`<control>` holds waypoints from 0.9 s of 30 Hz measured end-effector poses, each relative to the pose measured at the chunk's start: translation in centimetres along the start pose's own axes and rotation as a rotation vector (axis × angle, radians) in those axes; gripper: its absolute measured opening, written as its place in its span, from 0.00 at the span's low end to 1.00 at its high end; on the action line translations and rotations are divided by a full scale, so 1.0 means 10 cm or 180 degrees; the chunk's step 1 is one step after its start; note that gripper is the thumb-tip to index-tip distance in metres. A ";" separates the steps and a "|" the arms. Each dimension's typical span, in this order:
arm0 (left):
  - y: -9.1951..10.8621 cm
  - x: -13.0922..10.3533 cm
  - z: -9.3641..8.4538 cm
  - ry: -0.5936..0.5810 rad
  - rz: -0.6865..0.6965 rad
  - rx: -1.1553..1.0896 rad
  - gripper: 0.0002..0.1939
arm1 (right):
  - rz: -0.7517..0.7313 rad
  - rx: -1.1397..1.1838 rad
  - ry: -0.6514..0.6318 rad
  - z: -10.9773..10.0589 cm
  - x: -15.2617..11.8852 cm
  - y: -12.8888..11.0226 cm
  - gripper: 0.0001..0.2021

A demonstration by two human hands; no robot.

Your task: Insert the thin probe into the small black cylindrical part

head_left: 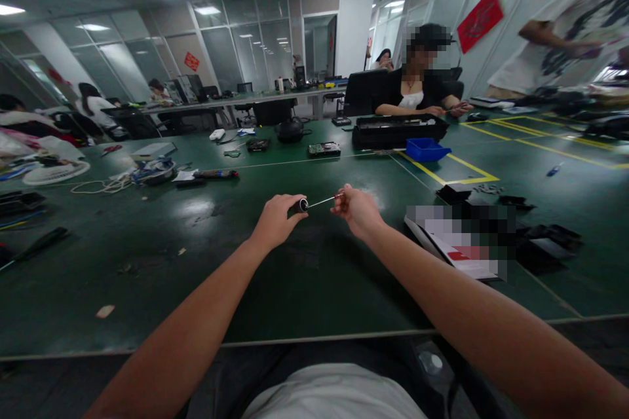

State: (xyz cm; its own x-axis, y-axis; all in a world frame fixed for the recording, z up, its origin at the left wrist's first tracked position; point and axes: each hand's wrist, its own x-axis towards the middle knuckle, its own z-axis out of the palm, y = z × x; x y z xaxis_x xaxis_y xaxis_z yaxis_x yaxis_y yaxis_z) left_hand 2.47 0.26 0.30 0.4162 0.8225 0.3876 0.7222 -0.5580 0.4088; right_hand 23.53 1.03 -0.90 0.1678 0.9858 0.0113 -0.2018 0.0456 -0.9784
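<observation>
Over the middle of the green table (314,262), my left hand (276,222) grips a small black cylindrical part (300,205) with a light ring round its end. I cannot make out its exact kind. A screwdriver (322,201) with a thin metal shaft and a reddish handle is held in my right hand (358,209), fingers closed round the handle. Its shaft points left, and the tip meets the ringed end of the black part. My fingers hide most of the handle.
Ahead lie a circuit-board drive (324,149), a blue tray (427,149) and a long black casing (400,131), with a co-worker (417,78) behind it. Papers (452,245) and black parts (550,245) are at right. A dark-handled tool (213,174) and cables (154,171) lie left.
</observation>
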 end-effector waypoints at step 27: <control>0.22 -0.06 0.14 -0.1005 -0.0063 -0.0369 0.23 | -0.1338 -0.0154 0.0867 -0.01 -0.09 -0.18 0.14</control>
State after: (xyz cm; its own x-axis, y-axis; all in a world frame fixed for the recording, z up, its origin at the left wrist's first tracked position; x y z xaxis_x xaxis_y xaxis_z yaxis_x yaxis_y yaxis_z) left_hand 4.62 -1.33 -0.20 0.5665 0.8166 0.1110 0.6716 -0.5355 0.5121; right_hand 23.82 0.00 0.84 0.4721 0.8054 0.3585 -0.0187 0.4157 -0.9093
